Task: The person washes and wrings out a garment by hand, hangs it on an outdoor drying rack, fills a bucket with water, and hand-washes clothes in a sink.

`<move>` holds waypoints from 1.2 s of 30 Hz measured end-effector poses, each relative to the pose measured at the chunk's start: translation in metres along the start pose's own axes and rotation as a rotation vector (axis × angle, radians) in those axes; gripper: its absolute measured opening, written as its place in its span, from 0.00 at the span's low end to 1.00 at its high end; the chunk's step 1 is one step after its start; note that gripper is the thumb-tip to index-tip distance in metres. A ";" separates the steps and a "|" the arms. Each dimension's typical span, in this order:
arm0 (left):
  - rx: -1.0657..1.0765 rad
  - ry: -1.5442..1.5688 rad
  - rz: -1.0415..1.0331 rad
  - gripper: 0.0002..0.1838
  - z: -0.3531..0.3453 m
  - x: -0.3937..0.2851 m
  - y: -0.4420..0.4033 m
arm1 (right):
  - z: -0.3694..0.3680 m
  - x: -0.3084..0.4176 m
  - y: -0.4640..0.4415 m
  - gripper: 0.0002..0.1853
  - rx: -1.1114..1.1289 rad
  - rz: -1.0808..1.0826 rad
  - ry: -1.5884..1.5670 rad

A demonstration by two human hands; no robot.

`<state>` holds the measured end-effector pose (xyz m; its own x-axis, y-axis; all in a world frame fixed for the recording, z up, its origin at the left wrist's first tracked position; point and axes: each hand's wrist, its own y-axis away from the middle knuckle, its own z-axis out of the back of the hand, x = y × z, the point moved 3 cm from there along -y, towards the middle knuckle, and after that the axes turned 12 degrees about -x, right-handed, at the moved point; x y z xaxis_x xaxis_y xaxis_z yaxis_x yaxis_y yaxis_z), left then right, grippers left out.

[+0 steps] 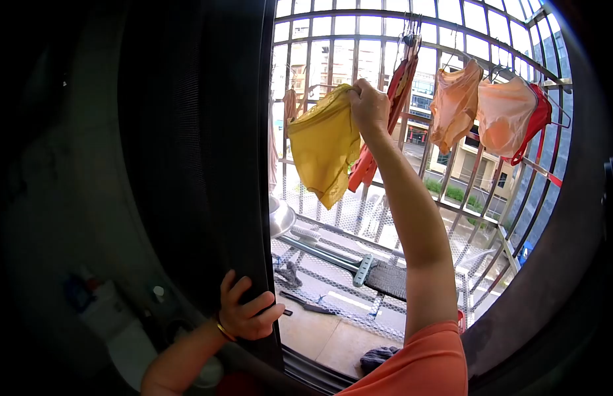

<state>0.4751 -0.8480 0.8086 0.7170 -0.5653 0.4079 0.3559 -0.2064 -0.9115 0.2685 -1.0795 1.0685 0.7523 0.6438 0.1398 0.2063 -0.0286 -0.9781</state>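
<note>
My right hand (370, 105) is raised through the opening, its fingers closed on the upper corner of yellow underpants (324, 142). The cloth hangs down to the left of the hand, and what looks like part of a hanger shows behind its top edge. Low on the left, my left hand (248, 309) rests against the edge of the dark sliding frame (272, 251), fingers apart. Behind my right wrist hangs a red garment (400, 92). Two peach underpants (455, 102) and a red piece (538, 122) hang farther right.
Metal bars (451, 191) enclose the space outside. On the mesh-covered ledge lie a long-handled tool with a dark mesh head (389, 279), a metal basin (280, 216) and a dark bundle (377, 358). A toilet (128, 343) stands in the dim room at left.
</note>
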 end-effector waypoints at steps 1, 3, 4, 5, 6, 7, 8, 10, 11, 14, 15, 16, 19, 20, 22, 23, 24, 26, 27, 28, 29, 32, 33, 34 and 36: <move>0.007 -0.004 0.000 0.13 -0.001 0.001 0.001 | -0.008 -0.001 0.004 0.05 0.010 -0.021 -0.014; 0.014 -0.014 -0.001 0.13 -0.001 0.000 0.003 | -0.024 -0.004 0.004 0.05 -0.036 -0.038 -0.046; 0.017 -0.019 0.007 0.13 -0.001 0.000 0.007 | -0.032 -0.005 0.003 0.05 -0.060 -0.067 -0.058; 0.019 -0.017 0.005 0.13 0.000 -0.001 0.009 | -0.037 -0.004 0.000 0.05 -0.083 -0.099 -0.069; 0.024 -0.016 0.004 0.13 0.001 -0.001 0.009 | -0.042 -0.003 -0.005 0.04 -0.165 -0.096 -0.112; 0.028 -0.016 0.001 0.13 0.001 0.000 0.008 | -0.045 -0.002 -0.011 0.05 -0.234 -0.091 -0.134; 0.028 0.007 0.000 0.13 0.000 0.002 0.008 | -0.054 -0.004 -0.020 0.05 -0.280 -0.093 -0.139; 0.041 0.009 -0.016 0.13 0.001 0.003 0.008 | -0.062 0.002 -0.036 0.06 -0.291 -0.175 -0.172; 0.048 0.012 -0.023 0.13 0.000 0.002 0.007 | -0.067 0.006 -0.044 0.05 -0.329 -0.132 -0.174; 0.043 -0.023 -0.032 0.13 0.000 0.001 0.006 | -0.093 0.020 -0.063 0.04 -0.336 0.141 -0.119; 0.038 -0.027 -0.037 0.13 0.000 0.001 0.006 | -0.101 0.025 -0.069 0.04 -0.334 0.174 -0.101; 0.052 -0.017 -0.035 0.13 0.000 0.001 0.004 | -0.109 0.027 -0.075 0.06 -0.363 0.209 -0.074; 0.031 -0.028 -0.027 0.12 0.000 -0.001 0.005 | -0.130 0.035 -0.094 0.07 -0.308 0.256 -0.006; 0.042 -0.041 -0.050 0.11 -0.001 -0.001 0.005 | -0.136 0.038 -0.097 0.07 -0.265 0.255 0.020; 0.063 -0.041 -0.074 0.11 -0.002 -0.002 0.003 | -0.147 0.039 -0.104 0.06 -0.188 0.192 0.082; 0.073 -0.025 -0.076 0.13 -0.002 0.000 0.003 | -0.155 0.036 -0.105 0.06 -0.176 0.179 0.102; 0.064 -0.121 -0.086 0.17 -0.001 -0.005 0.009 | -0.163 0.033 -0.106 0.07 -0.185 0.156 0.081; 0.063 -0.181 -0.068 0.17 -0.001 -0.008 0.012 | -0.178 0.030 -0.104 0.08 -0.114 0.141 0.103; 0.062 -0.184 -0.036 0.18 -0.001 -0.009 0.014 | -0.185 0.033 -0.101 0.08 -0.066 0.143 0.098; 0.071 -0.134 -0.052 0.17 -0.001 -0.008 0.015 | -0.194 0.038 -0.094 0.09 -0.023 0.194 0.086; 0.079 -0.081 -0.070 0.17 -0.001 -0.005 0.016 | -0.202 0.044 -0.089 0.08 -0.006 0.225 0.091; 0.061 -0.021 -0.098 0.15 -0.002 -0.003 0.015 | -0.211 0.052 -0.079 0.05 -0.007 0.253 0.026; 0.048 -0.004 -0.102 0.14 -0.002 -0.002 0.016 | -0.210 0.054 -0.079 0.05 -0.029 0.257 0.030; 0.038 -0.007 -0.108 0.15 -0.003 0.000 0.017 | -0.211 0.055 -0.082 0.05 -0.054 0.262 0.036; 0.010 0.004 -0.105 0.15 -0.003 0.000 0.017 | -0.210 0.058 -0.087 0.05 -0.096 0.289 0.076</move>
<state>0.4792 -0.8540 0.7928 0.6726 -0.5444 0.5012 0.4354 -0.2565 -0.8629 0.4256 -1.1998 1.1945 0.8322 0.5397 -0.1268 0.0327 -0.2759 -0.9606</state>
